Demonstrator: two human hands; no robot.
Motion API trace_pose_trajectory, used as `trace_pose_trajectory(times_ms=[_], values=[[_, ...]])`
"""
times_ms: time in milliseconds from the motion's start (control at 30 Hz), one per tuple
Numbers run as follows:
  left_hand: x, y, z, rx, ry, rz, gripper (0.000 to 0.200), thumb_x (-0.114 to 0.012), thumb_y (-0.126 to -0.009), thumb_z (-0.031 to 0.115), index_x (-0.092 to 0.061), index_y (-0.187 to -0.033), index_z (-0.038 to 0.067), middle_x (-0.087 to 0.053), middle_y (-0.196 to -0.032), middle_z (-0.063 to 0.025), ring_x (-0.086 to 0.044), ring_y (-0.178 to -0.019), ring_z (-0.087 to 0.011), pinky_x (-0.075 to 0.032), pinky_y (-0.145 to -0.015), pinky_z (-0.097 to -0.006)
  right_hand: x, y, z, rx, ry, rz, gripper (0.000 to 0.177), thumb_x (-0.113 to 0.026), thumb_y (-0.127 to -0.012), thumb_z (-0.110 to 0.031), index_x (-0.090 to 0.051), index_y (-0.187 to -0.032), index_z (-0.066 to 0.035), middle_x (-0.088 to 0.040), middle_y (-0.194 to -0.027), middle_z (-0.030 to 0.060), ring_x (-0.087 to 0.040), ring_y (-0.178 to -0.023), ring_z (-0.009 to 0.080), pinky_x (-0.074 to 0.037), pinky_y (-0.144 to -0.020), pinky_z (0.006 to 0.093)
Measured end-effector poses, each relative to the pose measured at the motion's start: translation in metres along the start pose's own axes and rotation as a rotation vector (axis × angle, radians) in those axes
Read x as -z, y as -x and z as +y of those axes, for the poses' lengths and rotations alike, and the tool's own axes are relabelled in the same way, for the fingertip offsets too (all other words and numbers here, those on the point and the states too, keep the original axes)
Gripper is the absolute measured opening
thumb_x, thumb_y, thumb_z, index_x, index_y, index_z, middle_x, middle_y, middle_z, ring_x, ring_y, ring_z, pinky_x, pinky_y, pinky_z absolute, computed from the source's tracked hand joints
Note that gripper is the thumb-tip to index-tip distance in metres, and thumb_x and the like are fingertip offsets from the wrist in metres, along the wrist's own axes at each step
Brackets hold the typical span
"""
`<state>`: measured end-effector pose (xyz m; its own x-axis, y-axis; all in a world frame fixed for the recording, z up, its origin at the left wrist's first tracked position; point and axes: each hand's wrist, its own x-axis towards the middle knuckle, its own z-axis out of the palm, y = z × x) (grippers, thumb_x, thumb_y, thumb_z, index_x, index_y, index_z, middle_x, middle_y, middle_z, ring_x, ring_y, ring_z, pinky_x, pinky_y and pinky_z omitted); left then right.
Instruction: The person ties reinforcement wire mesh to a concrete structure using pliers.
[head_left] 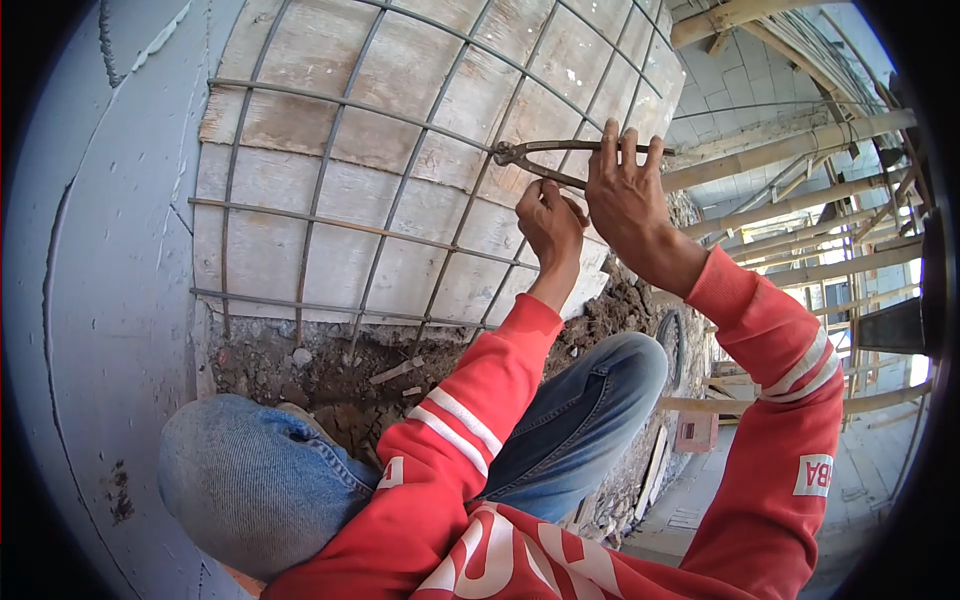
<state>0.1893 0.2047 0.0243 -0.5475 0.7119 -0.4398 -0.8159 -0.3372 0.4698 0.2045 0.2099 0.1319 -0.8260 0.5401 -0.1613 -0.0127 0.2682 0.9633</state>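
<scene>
Right hand: the right hand (pixel 625 195) has hold of the pincers (pixel 512 153); its fingers (pixel 610 140) are bent over the top handle and closed tight on it; the thumb side is hidden

Left hand: the left hand (pixel 550 225) is curled into a fist, with its fingers (pixel 535 198) shut; it sits just under the right fingers and touches the lower handle; I cannot tell if it pinches something small inside

Pincers: the two handles run under and between the fingers of both hands; the head pokes out past the left fingers and bites on a crossing of the wire grid (pixel 345 108); the handles are a little apart

Wire grid: thin metal bars crossed in squares; it spreads out from the fingertips, up and down and far to one side

Wooden boards (pixel 270 250): right behind the grid, past the fingertips

Grey wall (pixel 110 250): well away from the fingers, beyond the far end of the grid

Dirt (pixel 330 375): lumpy and brown, far below the left fist

Knee (pixel 240 470): in blue jeans, lower still, near the dirt

Bamboo poles (pixel 790 148): behind the right hand, well apart from it
</scene>
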Motion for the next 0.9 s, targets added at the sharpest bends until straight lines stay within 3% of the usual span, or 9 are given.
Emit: trace_pose_trajectory(times_ms=[100, 167, 233, 333, 467, 567, 667, 767, 900], values=[[-0.001, -0.005, -0.001, -0.067, 0.059, -0.030, 0.028, -0.042, -0.102, 0.016, -0.059, -0.086, 0.000, -0.052, -0.054, -0.0048, -0.048, -0.041, -0.0148, -0.037, -0.039, -0.0320, 0.029, -0.013, 0.000, 0.007, 0.026, -0.026, 0.047, -0.059, -0.088, -0.028, -0.068, -0.116, 0.008, -0.049, -0.141, 0.0312, -0.048, -0.123, 0.0437, -0.035, -0.103, 0.0639], [-0.004, 0.000, 0.010, 0.197, 0.468, -0.008, 0.025, -0.047, -0.099, 0.027, -0.055, -0.094, 0.004, -0.056, -0.075, -0.0047, -0.051, -0.059, -0.0149, -0.039, -0.053, -0.0326, 0.039, -0.020, 0.000, 0.027, 0.063, 0.003, 0.042, -0.063, -0.085, -0.028, -0.073, -0.103, 0.008, -0.054, -0.133, 0.0315, -0.052, -0.116, 0.0417, -0.036, -0.104, 0.0614], [-0.003, -0.004, 0.012, 0.320, 0.712, -0.025, 0.038, -0.053, -0.095, 0.045, -0.050, -0.105, 0.009, -0.057, -0.098, -0.0051, -0.053, -0.080, -0.0171, -0.040, -0.070, -0.0352, 0.046, -0.033, 0.002, 0.047, 0.108, -0.027, 0.042, -0.062, -0.085, -0.027, -0.073, -0.105, 0.008, -0.057, -0.128, 0.0310, -0.053, -0.114, 0.0415, -0.036, -0.104, 0.0609], [-0.001, -0.025, 0.019, 0.356, 0.593, -0.070, 0.042, -0.049, -0.101, 0.046, -0.053, -0.109, 0.005, -0.058, -0.103, -0.0078, -0.057, -0.078, -0.0170, -0.049, -0.073, -0.0432, 0.030, -0.045, 0.011, 0.092, 0.215, 0.017, 0.044, -0.058, -0.090, -0.029, -0.071, -0.113, 0.006, -0.062, -0.120, 0.0313, -0.057, -0.115, 0.0439, -0.038, -0.103, 0.0603], [-0.006, -0.044, 0.025, 0.373, 0.539, -0.097, 0.022, -0.052, -0.102, 0.027, -0.054, -0.103, 0.005, -0.058, -0.086, -0.0075, -0.054, -0.062, -0.0167, -0.049, -0.061, -0.0345, 0.000, -0.040, 0.023, 0.167, 0.110, 0.070, 0.038, -0.057, -0.092, -0.025, -0.070, -0.106, 0.009, -0.065, -0.106, 0.0271, -0.064, -0.103, 0.0404, -0.044, -0.095, 0.0553], [-0.001, -0.036, 0.027, 0.369, 0.495, -0.109, 0.014, -0.051, -0.101, 0.020, -0.056, -0.102, 0.007, -0.060, -0.088, -0.0066, -0.057, -0.070, -0.0167, -0.050, -0.064, -0.0345, -0.006, -0.022, 0.017, 0.168, -0.144, 0.066, 0.025, -0.057, -0.092, -0.018, -0.066, -0.091, 0.005, -0.065, -0.087, 0.0169, -0.067, -0.081, 0.0305, -0.053, -0.072, 0.0420], [0.001, -0.037, 0.014, 0.343, 0.509, -0.104, 0.012, -0.055, -0.100, 0.021, -0.057, -0.102, 0.009, -0.061, -0.089, -0.0054, -0.060, -0.079, -0.0166, -0.052, -0.069, -0.0353, -0.021, -0.017, 0.019, 0.188, -0.329, 0.015, 0.023, -0.055, -0.094, -0.014, -0.066, -0.087, 0.004, -0.066, -0.082, 0.0162, -0.068, -0.071, 0.0270, -0.054, -0.060, 0.0407], [0.005, -0.048, -0.004, 0.398, 0.612, -0.140, 0.018, -0.064, -0.095, 0.026, -0.057, -0.102, 0.011, -0.061, -0.091, -0.0045, -0.060, -0.082, -0.0184, -0.054, -0.074, -0.0360, -0.025, -0.009, 0.019, 0.185, -0.549, 0.003, 0.015, -0.053, -0.091, -0.008, -0.057, -0.096, 0.005, -0.065, -0.072, 0.0189, -0.068, -0.062, 0.0323, -0.055, -0.057, 0.0440], [0.005, -0.057, -0.006, 0.482, 0.554, -0.156, 0.021, -0.064, -0.095, 0.030, -0.057, -0.102, 0.011, -0.061, -0.090, -0.0056, -0.061, -0.085, -0.0200, -0.054, -0.080, -0.0393, -0.035, -0.011, 0.014, 0.127, -0.783, -0.128, 0.027, -0.055, -0.082, -0.004, -0.045, -0.105, 0.005, -0.060, -0.066, 0.0242, -0.064, -0.065, 0.0428, -0.051, -0.061, 0.0513]])
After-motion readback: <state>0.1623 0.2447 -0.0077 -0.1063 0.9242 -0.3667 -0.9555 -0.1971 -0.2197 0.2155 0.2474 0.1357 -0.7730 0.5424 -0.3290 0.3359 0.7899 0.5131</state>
